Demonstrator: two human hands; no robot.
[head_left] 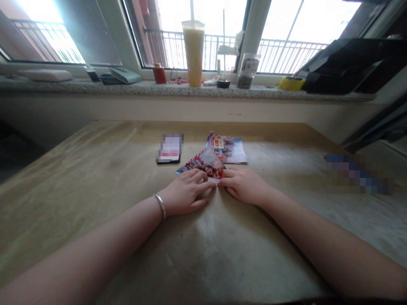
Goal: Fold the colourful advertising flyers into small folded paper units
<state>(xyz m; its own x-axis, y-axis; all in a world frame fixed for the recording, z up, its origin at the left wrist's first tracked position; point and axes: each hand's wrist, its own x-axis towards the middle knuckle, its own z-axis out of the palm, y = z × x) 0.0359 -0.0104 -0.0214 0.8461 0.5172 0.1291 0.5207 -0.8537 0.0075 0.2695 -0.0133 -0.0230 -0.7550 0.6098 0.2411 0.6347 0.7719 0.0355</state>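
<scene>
A colourful printed paper flyer [208, 163] lies at an angle on the table, its near edge showing a narrow pale strip between my hands. My left hand [187, 192], a silver bangle at its wrist, rests with spread fingers over the flyer's near left edge. On the other side, my right hand [243, 184] has its fingers bent together on the near right corner of the flyer, gripping it against the table. Another printed flyer [237, 150] lies just beyond, partly under the first. Both hands cover parts of the near edge.
A phone [171, 148] lies left of the flyers on the table [203, 254]. A blurred bluish item [358, 173] is at the right. On the windowsill [127, 90] stand a tall yellow drink cup [193, 53], a red bottle [159, 74], a clear container [248, 72] and yellow tape [291, 83].
</scene>
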